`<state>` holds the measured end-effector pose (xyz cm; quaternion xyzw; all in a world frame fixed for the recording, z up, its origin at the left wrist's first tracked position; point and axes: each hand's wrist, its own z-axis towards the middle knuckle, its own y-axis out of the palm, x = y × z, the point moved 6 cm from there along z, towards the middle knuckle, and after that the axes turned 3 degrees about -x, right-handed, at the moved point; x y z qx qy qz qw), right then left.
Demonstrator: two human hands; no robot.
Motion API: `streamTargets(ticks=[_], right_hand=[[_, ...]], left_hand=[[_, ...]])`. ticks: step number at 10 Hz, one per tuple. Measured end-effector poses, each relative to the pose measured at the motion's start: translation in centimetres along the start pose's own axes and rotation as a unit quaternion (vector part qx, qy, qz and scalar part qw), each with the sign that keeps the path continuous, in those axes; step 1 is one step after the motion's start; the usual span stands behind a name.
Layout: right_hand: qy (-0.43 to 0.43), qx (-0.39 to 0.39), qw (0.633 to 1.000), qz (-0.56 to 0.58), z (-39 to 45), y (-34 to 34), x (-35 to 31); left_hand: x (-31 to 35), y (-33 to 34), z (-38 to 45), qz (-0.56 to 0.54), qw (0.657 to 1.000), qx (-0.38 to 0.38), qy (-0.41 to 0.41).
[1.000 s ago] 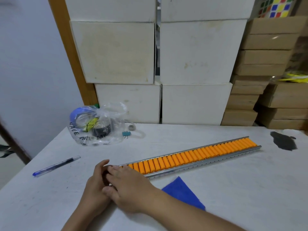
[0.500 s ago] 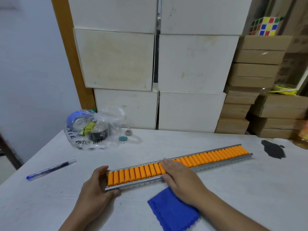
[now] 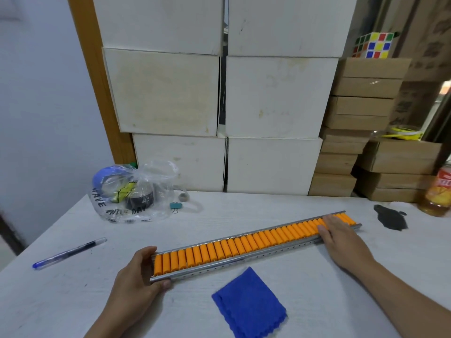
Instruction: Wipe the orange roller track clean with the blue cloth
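Head view: the left hand [image 3: 136, 276] wraps the near-left end of the orange roller track [image 3: 253, 242], thumb on the near metal rail and fingers curled over the far one, gripping that end. The right hand [image 3: 341, 237] lies flat and unclenched on the rollers close to the far-right end, palm down, fingers spread toward 10 o'clock, grasping nothing. Between the two hands the track rests on the white table [image 3: 268, 211], running from about 8 o'clock up to 2 o'clock, its orange rollers set side by side in a silver channel.

The blue cloth [image 3: 250, 306] lies flat on the table just beside the track's near edge, at 5 o'clock from the left hand, touched by neither hand.

At 9 o'clock from the left hand lies a blue pen [image 3: 69, 252], well apart from the track. At 12 o'clock from that hand sits a clear plastic bag [image 3: 134, 193] with printed lettering and rolls of tape inside; a small teal binder clip [image 3: 175, 207] lies just beside it. At 1 o'clock from the right hand there is a dark patch [image 3: 390, 218] on the tabletop, and beyond it a bottle with an orange label [image 3: 438, 193] at the frame's edge. White boxes [image 3: 275, 98] and brown cartons [image 3: 358, 106] are stacked behind the table, with a colour cube [image 3: 373, 45] on top of the cartons.
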<state>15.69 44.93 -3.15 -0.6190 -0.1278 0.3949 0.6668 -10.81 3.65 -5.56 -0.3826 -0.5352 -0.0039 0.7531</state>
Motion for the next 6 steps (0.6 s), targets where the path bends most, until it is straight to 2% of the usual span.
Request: streamTargets(ticks=[1, 3, 4, 5, 6], right_hand=[[0.070, 0.039, 0.996, -0.040, 1.1, -1.5, 1.8], [0.066, 0.085, 0.992, -0.062, 1.4, -1.4, 1.1], [0.080, 0.049, 0.995, -0.044, 1.1, -0.6, 1.3], [0.051, 0.044, 0.998, -0.014, 0.0, -0.6, -0.2], [-0.013, 0.003, 1.000, 0.028, -2.7, 0.4, -2.5]], left_hand=[[0.1, 0.0, 0.0, 0.003, 1.000, -0.005, 0.000], [0.5, 0.0, -0.2, 0.002, 1.000, -0.009, 0.001], [0.3, 0.0, -0.2, 0.007, 1.000, -0.016, -0.005], [0.2, 0.1, -0.3, 0.020, 1.000, -0.018, -0.008], [0.3, 0.3, -0.8, 0.016, 1.000, -0.003, -0.011]])
